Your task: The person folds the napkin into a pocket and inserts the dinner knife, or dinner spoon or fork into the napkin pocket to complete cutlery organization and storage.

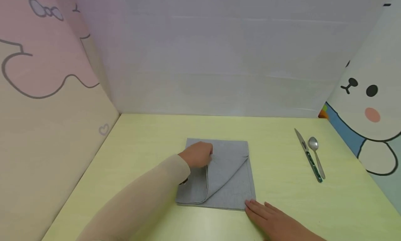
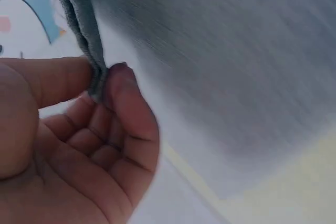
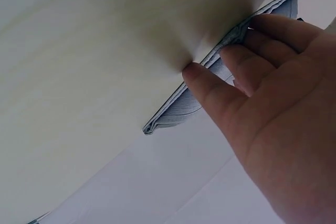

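Observation:
A grey cloth napkin, folded in layers, lies on the table. My left hand is over its left half, lifting a top layer that curls up and leaves a diagonal fold across the cloth. In the left wrist view, thumb and forefinger pinch the layered edge of the napkin. My right hand is at the near right corner, its fingertips touching the cloth. Seen from the right wrist, fairly straight fingers rest along the napkin's edge.
To the right on the pale yellow table lie a knife with a dark green handle and a metal spoon, side by side. A whitish wall stands behind, with cartoon-printed panels at both sides.

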`<action>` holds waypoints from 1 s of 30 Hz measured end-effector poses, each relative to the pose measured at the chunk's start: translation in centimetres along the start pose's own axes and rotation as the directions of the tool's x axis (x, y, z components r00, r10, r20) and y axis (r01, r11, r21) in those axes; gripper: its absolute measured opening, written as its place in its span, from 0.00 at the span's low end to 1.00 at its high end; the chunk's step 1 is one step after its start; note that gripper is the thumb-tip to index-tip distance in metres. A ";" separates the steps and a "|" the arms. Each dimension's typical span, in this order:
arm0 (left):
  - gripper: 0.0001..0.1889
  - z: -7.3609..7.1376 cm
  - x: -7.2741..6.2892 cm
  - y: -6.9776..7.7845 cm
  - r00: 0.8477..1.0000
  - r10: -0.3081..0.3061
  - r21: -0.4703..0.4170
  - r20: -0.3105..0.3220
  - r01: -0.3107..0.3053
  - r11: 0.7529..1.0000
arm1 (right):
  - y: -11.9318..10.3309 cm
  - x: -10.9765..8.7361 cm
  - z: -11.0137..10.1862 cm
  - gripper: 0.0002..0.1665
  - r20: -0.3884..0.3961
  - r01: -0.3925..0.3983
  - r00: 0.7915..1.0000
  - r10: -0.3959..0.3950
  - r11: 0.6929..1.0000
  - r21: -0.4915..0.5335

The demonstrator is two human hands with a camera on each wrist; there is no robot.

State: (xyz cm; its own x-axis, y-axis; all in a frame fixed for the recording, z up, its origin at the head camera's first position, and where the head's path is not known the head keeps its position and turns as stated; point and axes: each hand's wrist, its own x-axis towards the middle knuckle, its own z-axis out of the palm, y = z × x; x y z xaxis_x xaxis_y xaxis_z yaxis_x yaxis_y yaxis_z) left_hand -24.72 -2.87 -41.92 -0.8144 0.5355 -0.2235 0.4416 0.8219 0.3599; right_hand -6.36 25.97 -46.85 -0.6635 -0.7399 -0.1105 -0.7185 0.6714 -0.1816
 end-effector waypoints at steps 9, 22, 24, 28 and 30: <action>0.07 -0.5 1.5 -4.9 0.997 -0.039 -0.167 -0.065 0.027 0.986 | -0.1 0.0 -0.2 0.54 -0.004 0.013 1.000 -0.013 1.000 -0.028; 0.07 -0.5 2.4 -8.0 0.965 -0.150 -0.280 -0.215 0.087 0.956 | -0.1 0.0 -0.1 0.53 -0.017 0.009 1.000 -0.009 1.000 -0.027; 0.07 -0.6 2.4 -8.4 0.959 -0.169 -0.281 -0.226 0.102 0.954 | -0.1 0.0 -0.2 0.54 -0.007 0.007 1.000 -0.007 1.000 -0.020; 0.07 -0.6 2.5 -9.2 0.952 -0.199 -0.290 -0.233 0.127 0.949 | -0.1 0.1 -0.3 0.54 0.017 -0.004 1.000 0.004 1.000 -0.003; 0.07 -0.5 2.6 -9.6 0.950 -0.214 -0.299 -0.227 0.142 0.944 | -0.1 0.1 -0.3 0.54 0.016 -0.005 1.000 0.005 1.000 -0.007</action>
State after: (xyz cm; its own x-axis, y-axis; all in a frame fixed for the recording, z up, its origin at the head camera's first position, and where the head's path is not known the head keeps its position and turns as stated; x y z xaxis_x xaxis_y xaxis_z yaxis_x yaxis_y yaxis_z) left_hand -31.23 -9.43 -45.51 -0.9538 0.2884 -0.0839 0.1891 0.7935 0.5785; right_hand -6.42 25.87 -46.59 -0.6639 -0.7370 -0.1269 -0.7165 0.6755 -0.1742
